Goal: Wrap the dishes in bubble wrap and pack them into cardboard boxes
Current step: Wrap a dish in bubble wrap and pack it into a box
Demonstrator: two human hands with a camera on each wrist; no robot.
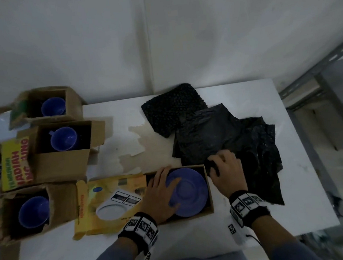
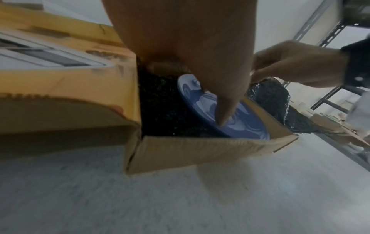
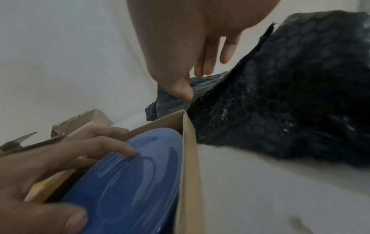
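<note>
The left hand (image 1: 161, 195) rests spread on the plate (image 1: 189, 191) in the box (image 1: 209, 188); the right hand (image 1: 227, 169) pinches wrap (image 1: 229, 137). Steady the plate while the grip draws one sheet free.

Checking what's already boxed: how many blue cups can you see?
3, each in its own open box left of the table: far blue cup, middle one, near one. More may be hidden.

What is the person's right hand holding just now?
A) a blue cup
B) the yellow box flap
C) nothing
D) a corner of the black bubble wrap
D: the right hand pinches an edge of the black bubble wrap beside the open cardboard box, while the left hand rests on the round blue ceramic plate.
</note>
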